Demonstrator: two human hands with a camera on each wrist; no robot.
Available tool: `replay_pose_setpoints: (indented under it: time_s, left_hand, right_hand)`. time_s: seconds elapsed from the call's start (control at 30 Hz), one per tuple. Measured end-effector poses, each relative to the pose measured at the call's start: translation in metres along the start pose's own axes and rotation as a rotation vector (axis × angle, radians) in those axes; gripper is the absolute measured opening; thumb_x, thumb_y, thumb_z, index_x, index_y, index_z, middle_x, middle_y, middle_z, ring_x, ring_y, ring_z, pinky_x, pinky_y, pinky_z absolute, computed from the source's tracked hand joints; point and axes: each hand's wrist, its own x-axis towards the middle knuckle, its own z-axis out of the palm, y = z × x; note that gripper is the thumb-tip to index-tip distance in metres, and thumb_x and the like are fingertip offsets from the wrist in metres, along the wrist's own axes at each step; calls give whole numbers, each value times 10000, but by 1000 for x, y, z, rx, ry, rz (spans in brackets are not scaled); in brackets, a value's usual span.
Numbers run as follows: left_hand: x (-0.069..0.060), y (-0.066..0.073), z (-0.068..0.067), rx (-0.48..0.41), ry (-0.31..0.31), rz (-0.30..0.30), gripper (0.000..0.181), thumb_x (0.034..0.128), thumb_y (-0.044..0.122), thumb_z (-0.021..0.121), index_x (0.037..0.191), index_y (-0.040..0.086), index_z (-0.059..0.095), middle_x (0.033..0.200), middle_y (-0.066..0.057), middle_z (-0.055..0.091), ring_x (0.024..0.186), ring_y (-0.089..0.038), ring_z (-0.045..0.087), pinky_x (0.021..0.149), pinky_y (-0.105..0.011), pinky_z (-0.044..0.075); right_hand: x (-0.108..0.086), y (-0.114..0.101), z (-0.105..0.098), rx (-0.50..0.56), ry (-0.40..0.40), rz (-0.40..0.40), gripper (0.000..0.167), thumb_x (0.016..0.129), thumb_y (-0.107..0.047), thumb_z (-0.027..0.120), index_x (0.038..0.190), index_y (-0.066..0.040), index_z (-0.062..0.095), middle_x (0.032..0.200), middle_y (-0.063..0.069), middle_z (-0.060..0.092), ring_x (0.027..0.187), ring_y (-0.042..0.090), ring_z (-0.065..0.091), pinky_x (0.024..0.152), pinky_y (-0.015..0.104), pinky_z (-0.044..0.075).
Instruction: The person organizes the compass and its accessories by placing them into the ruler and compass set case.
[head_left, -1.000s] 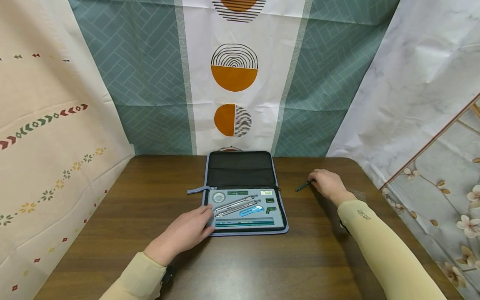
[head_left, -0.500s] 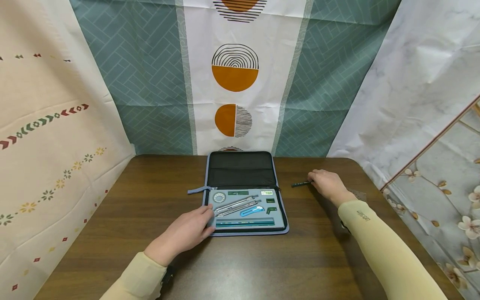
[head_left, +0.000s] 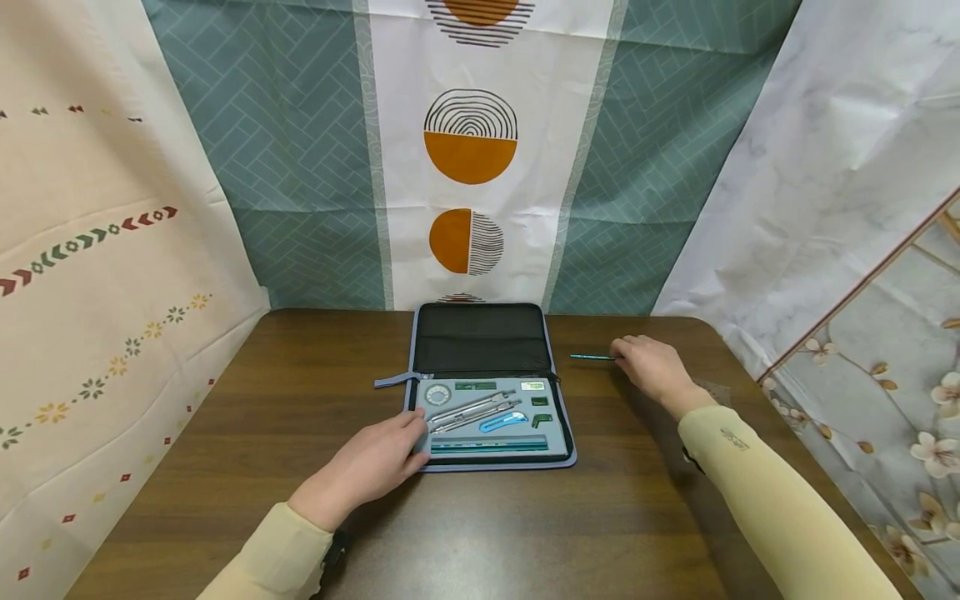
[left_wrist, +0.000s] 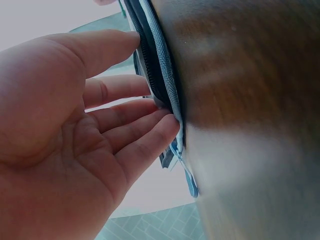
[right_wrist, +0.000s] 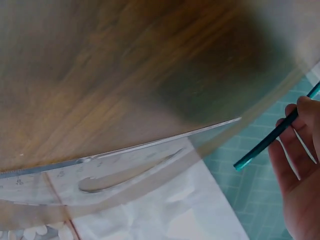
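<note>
An unzipped case [head_left: 424, 343] with a blue edge lies on the table, its black lid back. A drafting set fills its grey tray: compasses [head_left: 472, 410], a blue utility knife [head_left: 503, 422], green pencils [head_left: 489, 445] along the front and several small pieces. My left hand [head_left: 375, 460] rests at the case's left front corner; in the left wrist view its thumb and fairly straight fingers [left_wrist: 137, 122] touch the zippered edge. To the right of the case, my right hand [head_left: 651, 367] pinches a slim green pencil [right_wrist: 267, 140], held just over the table with one end pointing left.
Behind my right hand's wrist lies a clear plastic triangle ruler [right_wrist: 125, 167] with a curved cut-out, near the table's right side. A zipper pull strap [head_left: 392, 382] sticks out left of the case. Fabric curtains [head_left: 315, 208] hang around the table [head_left: 315, 358].
The pencil in my right hand has turned, from pointing toward the near left to pointing almost straight left. My right hand shifted very slightly left. My left hand stayed put.
</note>
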Motion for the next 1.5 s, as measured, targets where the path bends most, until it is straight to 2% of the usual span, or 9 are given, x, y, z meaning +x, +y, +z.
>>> replay_pose_setpoints:
  time_s: [0.23,0.43,0.77,1.0,1.2,1.5]
  left_hand:
    - [0,0,1,-4,-4,-4,314,1013,227,843,1184,4,704,1449,-260,672,1270,-370,706,1000,-493,610]
    - [1,0,1,1,-1,3,320,1015,230,840,1196,3,706,1443,-260,674,1259,-369,710,994,-498,612]
    - [2,0,1,0,-4,-2,335,1014,234,839,1218,0,713,1438,-257,676,1253,-374,709,999,-505,609]
    - [1,0,1,5,-9,1,334,1010,225,844,1217,-2,712,1438,-259,676,1245,-371,714,991,-501,613]
    - [2,-1,2,3,-10,-3,336,1015,236,839,1221,3,713,1447,-254,673,1257,-369,709,998,-501,610]
    - [2,-1,2,5,-15,-9,346,1014,243,840,1228,2,713,1453,-255,670,1256,-366,711,998,-495,612]
  right_hand:
    - [0,-14,-7,62,1,44,140,969,-37,835,1015,-112,727,972,32,724,908,297,714,763,533,599]
    - [0,-29,-13,122,3,75,134,964,-59,855,1052,-123,778,992,2,753,903,248,721,783,521,601]
    - [5,-62,-16,183,9,38,132,958,-91,876,1060,-142,811,1005,-37,763,888,181,713,796,466,606]
    - [5,-85,-20,219,42,-8,143,943,-108,895,1056,-154,821,1013,-64,760,905,156,714,791,452,607]
    - [7,-104,-21,262,32,-20,141,947,-138,899,1063,-174,826,1009,-97,749,912,124,707,788,426,604]
    - [8,-135,-23,299,15,-94,138,964,-139,884,1068,-187,806,1005,-104,729,906,90,683,794,380,609]
